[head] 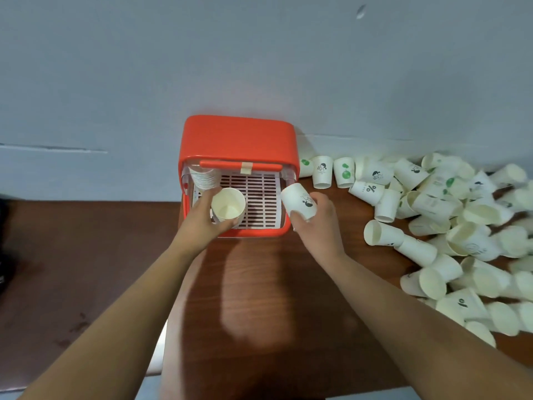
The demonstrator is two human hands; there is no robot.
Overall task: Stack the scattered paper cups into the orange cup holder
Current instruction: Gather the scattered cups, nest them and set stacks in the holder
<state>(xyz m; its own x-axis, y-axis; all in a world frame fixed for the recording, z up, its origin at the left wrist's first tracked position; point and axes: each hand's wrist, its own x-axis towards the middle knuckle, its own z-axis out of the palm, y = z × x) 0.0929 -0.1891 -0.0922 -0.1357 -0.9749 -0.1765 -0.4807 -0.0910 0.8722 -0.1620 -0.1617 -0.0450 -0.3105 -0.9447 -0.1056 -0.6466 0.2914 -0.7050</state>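
The orange cup holder point(239, 140) stands against the wall, its front open over a white slotted tray point(259, 194). A stack of cups point(204, 178) lies in its back left corner. My left hand point(202, 217) grips an upright paper cup point(229, 204), mouth up, over the tray's front left. My right hand point(320, 220) holds a printed cup point(298, 200), tilted bottom-up, just off the holder's right edge. Several loose cups point(450, 226) lie in a heap to the right.
A brown wooden table point(259, 284) carries everything. A grey wall point(259, 67) rises right behind the holder. A row of upside-down cups point(323, 171) stands along the wall next to the holder. A dark object point(4, 241) sits at the far left edge.
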